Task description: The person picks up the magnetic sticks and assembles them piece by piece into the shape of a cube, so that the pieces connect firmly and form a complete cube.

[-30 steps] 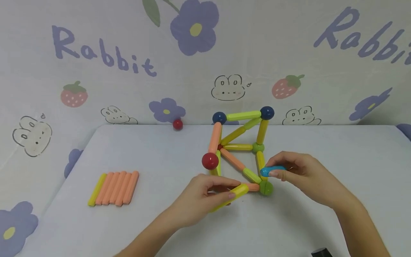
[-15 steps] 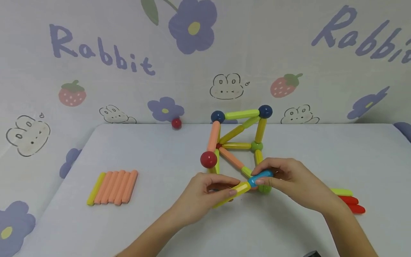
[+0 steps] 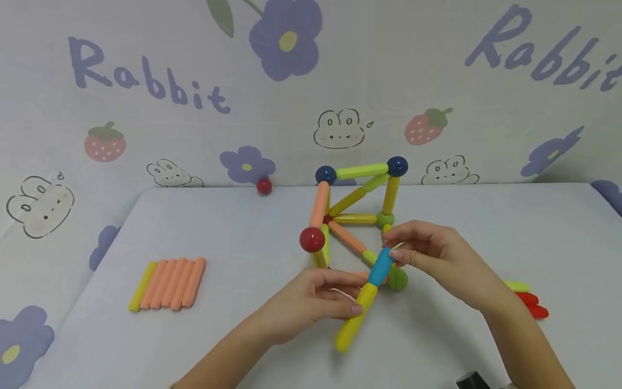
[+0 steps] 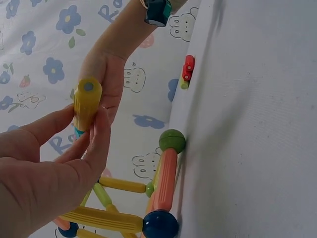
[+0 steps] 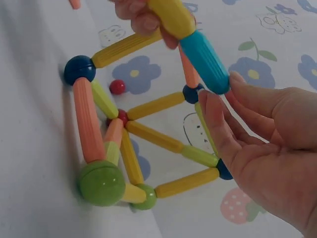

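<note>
My left hand [image 3: 318, 300] pinches a yellow building stick [image 3: 357, 319] between thumb and fingers; in the left wrist view its near end shows a round grey disc. End to end with it sits a shorter blue stick [image 5: 203, 59], the joined pair slanting up to the right. At the blue stick's far tip, my right hand [image 3: 437, 254] pinches with thumb and fingertips. Just behind both hands stands a frame of sticks and balls, with a green ball [image 3: 398, 279] at its near corner, a red ball [image 3: 312, 239] at left and a dark blue ball [image 3: 397, 166] on top.
Several salmon sticks [image 3: 175, 283] and one yellow stick [image 3: 143, 286] lie in a row at left. A loose red ball [image 3: 264, 186] rests at the back edge. Red sticks [image 3: 534, 305] and a lime stick [image 3: 516, 286] lie partly behind the right forearm. A black object [image 3: 472, 380] shows at the bottom.
The blue stick came down leftward and its end met the yellow stick. The joined pair then turned steeper, its yellow end swinging toward the front. My right hand shifted to the blue stick's tip.
</note>
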`<state>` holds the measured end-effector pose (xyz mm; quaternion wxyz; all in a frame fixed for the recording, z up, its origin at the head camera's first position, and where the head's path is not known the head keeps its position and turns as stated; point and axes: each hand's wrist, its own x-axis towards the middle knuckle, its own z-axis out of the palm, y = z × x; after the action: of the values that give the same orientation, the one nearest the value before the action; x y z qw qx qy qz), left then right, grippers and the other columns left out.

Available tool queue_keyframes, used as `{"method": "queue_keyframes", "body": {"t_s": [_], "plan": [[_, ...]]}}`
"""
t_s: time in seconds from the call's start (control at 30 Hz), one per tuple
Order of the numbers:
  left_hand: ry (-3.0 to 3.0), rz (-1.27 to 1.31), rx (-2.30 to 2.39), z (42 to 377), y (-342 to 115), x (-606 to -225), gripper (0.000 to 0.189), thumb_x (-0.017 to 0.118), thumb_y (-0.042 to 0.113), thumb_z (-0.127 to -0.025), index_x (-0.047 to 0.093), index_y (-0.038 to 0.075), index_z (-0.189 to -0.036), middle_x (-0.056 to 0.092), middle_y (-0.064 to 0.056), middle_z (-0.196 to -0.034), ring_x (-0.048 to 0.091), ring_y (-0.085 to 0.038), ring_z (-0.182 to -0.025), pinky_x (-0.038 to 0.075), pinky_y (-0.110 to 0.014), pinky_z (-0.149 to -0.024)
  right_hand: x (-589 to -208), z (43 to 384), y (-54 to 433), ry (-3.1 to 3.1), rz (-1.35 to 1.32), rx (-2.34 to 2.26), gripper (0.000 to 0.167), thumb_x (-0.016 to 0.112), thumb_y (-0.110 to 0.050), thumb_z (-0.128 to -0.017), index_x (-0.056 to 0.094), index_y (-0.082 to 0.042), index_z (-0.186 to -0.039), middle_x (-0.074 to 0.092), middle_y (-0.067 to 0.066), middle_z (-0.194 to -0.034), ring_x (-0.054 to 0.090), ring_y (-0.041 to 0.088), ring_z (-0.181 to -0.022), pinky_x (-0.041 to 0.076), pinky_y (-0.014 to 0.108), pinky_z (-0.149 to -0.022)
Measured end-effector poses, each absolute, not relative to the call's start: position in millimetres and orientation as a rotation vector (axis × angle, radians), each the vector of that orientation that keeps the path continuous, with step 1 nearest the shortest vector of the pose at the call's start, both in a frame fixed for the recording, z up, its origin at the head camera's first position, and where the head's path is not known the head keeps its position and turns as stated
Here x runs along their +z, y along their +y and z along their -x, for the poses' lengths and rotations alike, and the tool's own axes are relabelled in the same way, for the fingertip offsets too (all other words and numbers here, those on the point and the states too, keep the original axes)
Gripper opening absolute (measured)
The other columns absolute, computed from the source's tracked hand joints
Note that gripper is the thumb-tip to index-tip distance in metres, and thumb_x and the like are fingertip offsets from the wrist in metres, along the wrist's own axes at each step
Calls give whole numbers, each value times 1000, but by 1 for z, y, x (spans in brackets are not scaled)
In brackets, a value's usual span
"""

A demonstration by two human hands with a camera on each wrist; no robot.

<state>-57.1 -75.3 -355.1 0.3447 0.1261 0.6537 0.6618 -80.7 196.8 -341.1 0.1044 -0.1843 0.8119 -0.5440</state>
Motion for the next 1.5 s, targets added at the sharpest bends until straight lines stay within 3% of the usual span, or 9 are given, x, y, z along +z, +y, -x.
{"method": "queue_keyframes", "body": {"t_s": [0.13,0.3,0.4,0.6,0.73,0.9,1.13,1.5], "plan": [[1573,-298,1735,59,-76,-354,47,67,3,-101,60,0,-147,68,-12,-127,71,-14,-105,59,-35,-101,-347,86,198,2490,420,-1553,33,64,-18,-107,64,-2,-135,71,14,-128,72,24,-104,58,23,-92],[1490,-313,1783,59,-84,-345,51,66,-2,-100,54,1,-150,64,-14,-133,70,-15,-108,59,-35,-100,-367,96,197,2649,284,-1439,40,65,-23,-107,61,-2,-140,67,20,-134,69,35,-113,61,42,-95],[1539,-308,1814,58,-92,-336,49,66,1,-101,54,0,-148,63,-14,-127,72,-18,-109,59,-38,-100,-383,102,198,2679,194,-1398,43,65,-24,-107,58,-2,-143,63,23,-138,65,39,-119,59,49,-96],[1723,-325,1872,59,-108,-316,43,67,14,-104,57,0,-143,66,-14,-126,73,-24,-111,61,-41,-98,-407,108,199,2537,109,-1489,50,64,-22,-107,50,2,-148,60,29,-138,71,29,-106,60,31,-89],[1796,-381,2006,61,-123,-308,40,62,14,-107,55,-6,-142,71,-9,-120,72,-23,-109,61,-40,-97,-413,109,198,2472,85,-1531,54,65,-24,-107,46,2,-151,58,30,-138,70,21,-99,58,21,-82],[1939,-344,2161,67,-140,-300,37,56,12,-110,54,-5,-142,75,-3,-113,73,-23,-107,61,-40,-97,-415,110,196,2464,56,-1543,55,66,-25,-106,46,0,-151,59,30,-137,69,21,-98,57,20,-79],[2037,-133,2316,87,-154,-310,36,59,16,-110,53,1,-142,77,-1,-115,75,-20,-113,60,-35,-97,-416,110,194,2463,34,-1550,54,67,-25,-106,46,-1,-150,60,28,-135,68,19,-96,57,20,-77],[1984,143,2290,113,-134,-366,38,59,11,-109,53,-2,-143,72,-12,-123,74,-19,-110,59,-35,-97,-418,111,194,2469,15,-1548,55,67,-25,-105,46,-2,-150,62,27,-132,67,16,-90,56,21,-75]]}}
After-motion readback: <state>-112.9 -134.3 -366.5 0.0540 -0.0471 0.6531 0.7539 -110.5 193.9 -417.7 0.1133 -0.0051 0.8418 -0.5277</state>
